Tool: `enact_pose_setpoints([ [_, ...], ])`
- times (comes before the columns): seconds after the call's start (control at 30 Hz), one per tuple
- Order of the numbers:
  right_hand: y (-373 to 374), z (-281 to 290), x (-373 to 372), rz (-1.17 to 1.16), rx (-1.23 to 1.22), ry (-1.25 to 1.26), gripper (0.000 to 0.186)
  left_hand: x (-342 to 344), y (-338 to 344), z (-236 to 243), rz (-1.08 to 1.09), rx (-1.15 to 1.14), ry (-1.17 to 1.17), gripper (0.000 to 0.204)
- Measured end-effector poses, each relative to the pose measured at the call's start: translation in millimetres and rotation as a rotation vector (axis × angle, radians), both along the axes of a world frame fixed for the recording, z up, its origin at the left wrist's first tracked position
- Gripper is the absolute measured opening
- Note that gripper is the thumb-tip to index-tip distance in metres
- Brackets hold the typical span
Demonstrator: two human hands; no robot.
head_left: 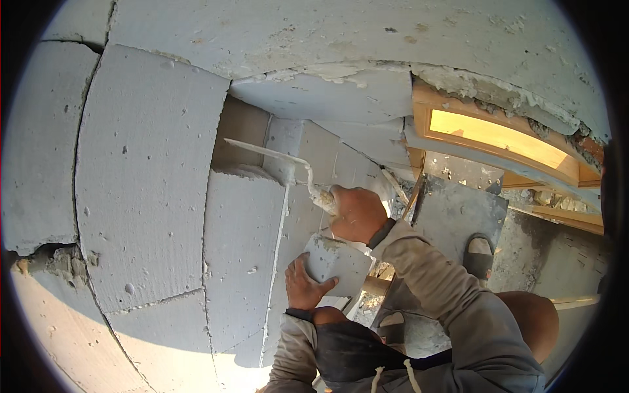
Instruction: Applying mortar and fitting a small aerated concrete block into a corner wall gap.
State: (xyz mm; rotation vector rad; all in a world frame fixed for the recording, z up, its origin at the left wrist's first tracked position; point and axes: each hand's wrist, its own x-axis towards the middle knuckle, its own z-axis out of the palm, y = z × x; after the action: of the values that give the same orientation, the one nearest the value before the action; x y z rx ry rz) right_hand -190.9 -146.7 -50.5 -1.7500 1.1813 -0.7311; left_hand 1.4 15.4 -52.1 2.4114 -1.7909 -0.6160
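Head view: right fist point(358, 213) round trowel point(323, 198), left hand point(305, 288) on block point(339, 263), thumb out.

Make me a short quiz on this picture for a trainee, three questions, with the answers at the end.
1. Multiple choice: which hand holds the trowel?
A) left
B) right
C) both

2. True or false: the left hand is empty.

3. Fill in the blank: the wooden frame is on the upper ____ side of the picture.

Key:
1. B: the right hand is closed on its handle, and the blade reaches left.
2. False: the hand grasps a grey block.
3. Right.
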Motion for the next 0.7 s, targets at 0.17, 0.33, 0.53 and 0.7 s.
enact_pose_setpoints([
  [0.17, 19.3, 21.0, 6.5, -0.404, 0.117, -0.547, 0.032, 2.2, 1.0, 6.0, 0.102, 0.069, 0.006, 0.09],
  [0.33, -5.7, -8.3, 12.1, 0.161, -0.01, 0.061, 0.029, -5.4, -2.9, 0.8, 0.008, 0.046, 0.002, 0.091],
  [0.53, 17.2, 23.5, 7.6, -0.437, -0.014, -0.567, 0.026, -4.0, -0.9, 4.3, 0.053, 0.045, 0.071, 0.091],
  [0.7, 15.7, -7.5, 20.6, 0.015, 0.119, 0.035, 0.03, -8.0, -6.3, 5.8, 0.025, 0.057, 0.025, 0.09],
])
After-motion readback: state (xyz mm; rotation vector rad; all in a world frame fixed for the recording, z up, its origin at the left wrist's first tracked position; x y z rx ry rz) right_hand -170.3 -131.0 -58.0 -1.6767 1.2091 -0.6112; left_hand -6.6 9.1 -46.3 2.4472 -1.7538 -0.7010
